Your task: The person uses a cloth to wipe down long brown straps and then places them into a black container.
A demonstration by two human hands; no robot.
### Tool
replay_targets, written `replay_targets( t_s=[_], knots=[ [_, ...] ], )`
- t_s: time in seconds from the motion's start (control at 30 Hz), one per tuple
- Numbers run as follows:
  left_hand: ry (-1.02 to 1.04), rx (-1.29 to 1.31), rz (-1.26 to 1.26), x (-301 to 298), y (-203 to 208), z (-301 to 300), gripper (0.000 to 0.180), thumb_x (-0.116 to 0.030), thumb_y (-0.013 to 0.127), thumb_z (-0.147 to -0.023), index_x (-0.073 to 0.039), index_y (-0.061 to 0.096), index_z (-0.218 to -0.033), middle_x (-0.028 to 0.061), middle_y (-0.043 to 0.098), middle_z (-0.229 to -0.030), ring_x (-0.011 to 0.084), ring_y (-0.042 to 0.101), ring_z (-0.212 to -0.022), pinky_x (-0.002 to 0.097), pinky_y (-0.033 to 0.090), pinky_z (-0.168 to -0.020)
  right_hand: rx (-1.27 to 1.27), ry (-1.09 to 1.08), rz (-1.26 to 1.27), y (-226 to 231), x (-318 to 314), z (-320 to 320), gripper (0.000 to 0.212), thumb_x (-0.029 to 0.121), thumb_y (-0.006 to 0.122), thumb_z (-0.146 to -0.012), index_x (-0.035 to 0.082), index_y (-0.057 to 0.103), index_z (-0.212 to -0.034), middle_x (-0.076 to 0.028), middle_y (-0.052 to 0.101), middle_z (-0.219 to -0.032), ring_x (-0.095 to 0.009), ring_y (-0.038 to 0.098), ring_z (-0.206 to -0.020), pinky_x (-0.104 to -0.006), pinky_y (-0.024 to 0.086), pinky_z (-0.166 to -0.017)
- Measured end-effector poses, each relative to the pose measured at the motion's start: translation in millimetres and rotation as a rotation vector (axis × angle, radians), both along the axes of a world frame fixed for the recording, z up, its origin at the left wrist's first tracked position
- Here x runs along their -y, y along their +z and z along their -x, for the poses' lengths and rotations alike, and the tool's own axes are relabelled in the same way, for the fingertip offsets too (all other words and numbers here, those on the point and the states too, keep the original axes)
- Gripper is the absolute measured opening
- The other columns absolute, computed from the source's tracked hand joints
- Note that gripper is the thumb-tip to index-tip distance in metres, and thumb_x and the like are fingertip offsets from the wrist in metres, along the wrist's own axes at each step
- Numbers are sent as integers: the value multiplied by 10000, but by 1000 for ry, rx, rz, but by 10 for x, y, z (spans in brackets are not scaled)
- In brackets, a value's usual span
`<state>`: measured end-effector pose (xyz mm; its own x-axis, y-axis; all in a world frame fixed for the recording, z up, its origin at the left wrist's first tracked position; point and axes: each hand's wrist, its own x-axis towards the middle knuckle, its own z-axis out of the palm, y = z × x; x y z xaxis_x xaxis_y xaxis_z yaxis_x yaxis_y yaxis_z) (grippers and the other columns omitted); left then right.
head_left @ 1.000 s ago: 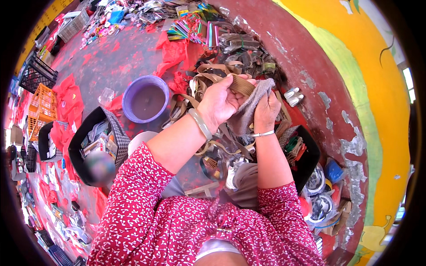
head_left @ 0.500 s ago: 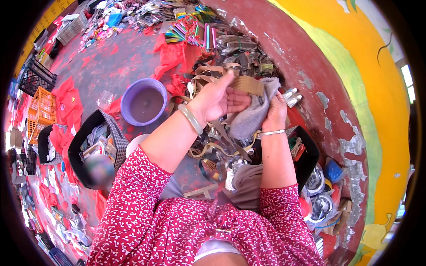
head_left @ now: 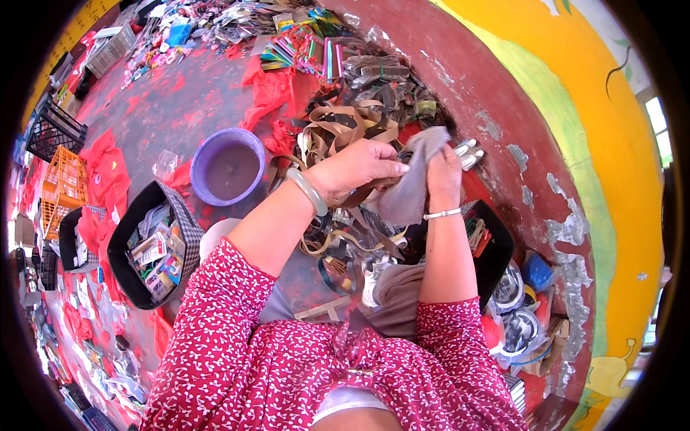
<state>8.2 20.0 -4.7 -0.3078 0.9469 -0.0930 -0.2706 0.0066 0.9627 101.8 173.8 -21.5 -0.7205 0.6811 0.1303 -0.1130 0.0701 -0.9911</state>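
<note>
My right hand point(head_left: 443, 171) is closed on a grey cloth point(head_left: 411, 188), which hangs down to its left. Close beside the cloth, my left hand point(head_left: 365, 169) has its fingers bent together around a brown belt point(head_left: 357, 197); part of the belt is hidden by the hand, and the cloth touches it or nearly so. Beyond my hands lies a heap of brown and tan belts point(head_left: 347, 123), looped over one another. A thin tan strap point(head_left: 338, 244) curls on the floor under my wrists.
A purple basin point(head_left: 195, 167) with murky water stands to the left. Nearer sits a checked box point(head_left: 188, 228) of packaged goods. A black box point(head_left: 499, 248) is by my right forearm. Orange crates point(head_left: 70, 179) stand far left; a red wall point(head_left: 517, 122) runs along the right.
My left hand's fingers, spread before against a tan belt, have closed and come down a little. The wide tan strip no longer shows across the cloth. My right hand keeps hold of the cloth.
</note>
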Motion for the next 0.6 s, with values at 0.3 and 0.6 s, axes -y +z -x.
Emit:
replay_targets(
  t_s=[0.3,0.6],
  knots=[
    [293,574,-269,130,171,113,81,-74,515,-852,-26,524,-917,73,580,-881,194,594,-799,260,480,-696,-208,78,640,228,-150,-177,337,290,465,-863,41,507,-1086,-81,567,-1029,-217,566,-923,-379,465,-814],
    [364,313,-310,17,165,-63,102,-96,523,-854,-13,571,-889,42,588,-871,102,549,-804,230,442,-742,-257,584,516,19,371,78,719,491,698,-643,60,462,-1168,-48,518,-1131,-161,493,-1046,-300,398,-889]
  ],
)
